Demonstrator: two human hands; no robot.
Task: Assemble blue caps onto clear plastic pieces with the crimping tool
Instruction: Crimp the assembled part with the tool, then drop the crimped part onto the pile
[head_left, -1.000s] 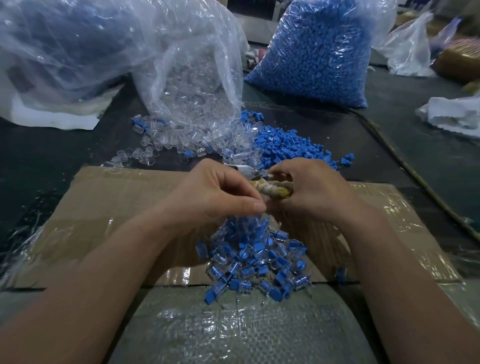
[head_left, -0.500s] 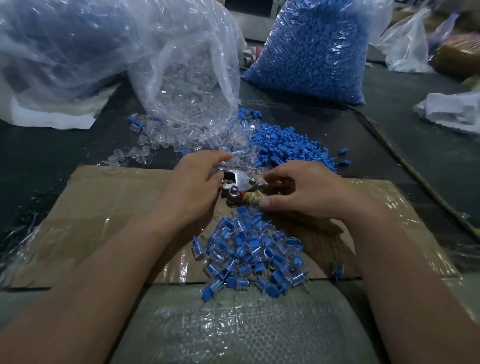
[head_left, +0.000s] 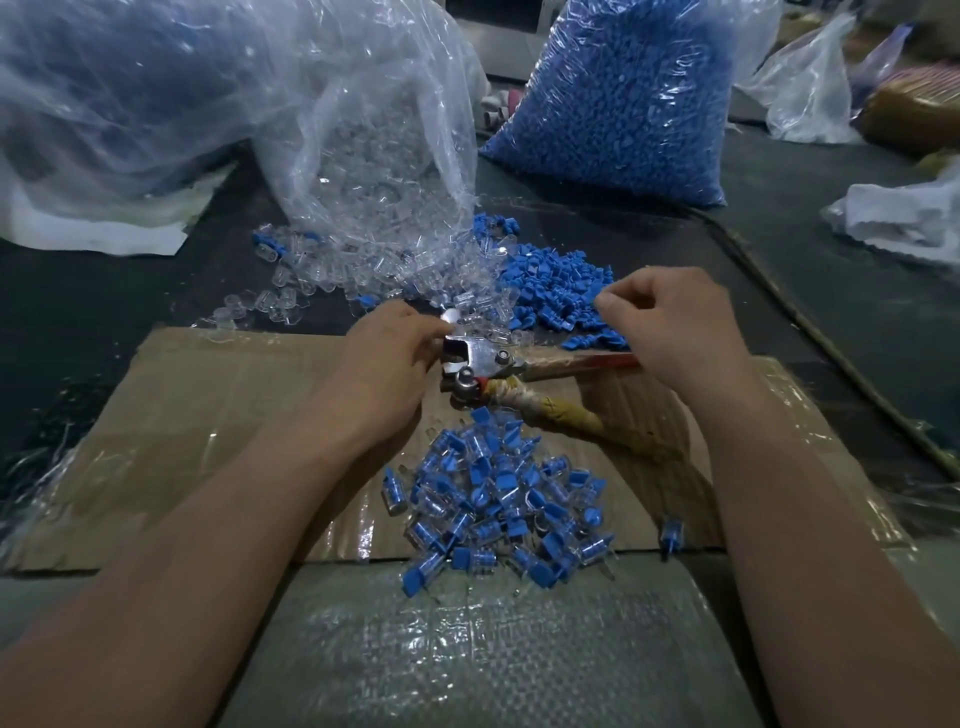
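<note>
Along the near edge of the cardboard (head_left: 208, 415), a heap of finished pieces (head_left: 498, 499); far more loose blue caps (head_left: 556, 280) and clear pieces (head_left: 291, 270) beyond its far edge. Between them the crimping tool (head_left: 493, 364), left hand (head_left: 384, 364) curled at its head, right hand (head_left: 675, 327) curled above the caps; grips impossible to tell.

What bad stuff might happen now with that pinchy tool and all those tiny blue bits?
The left hand is right at the metal head of the crimping tool, so a finger might get pinched if its handles close. The finished pile spills past the edge of the cardboard, so pieces might roll away.
</note>
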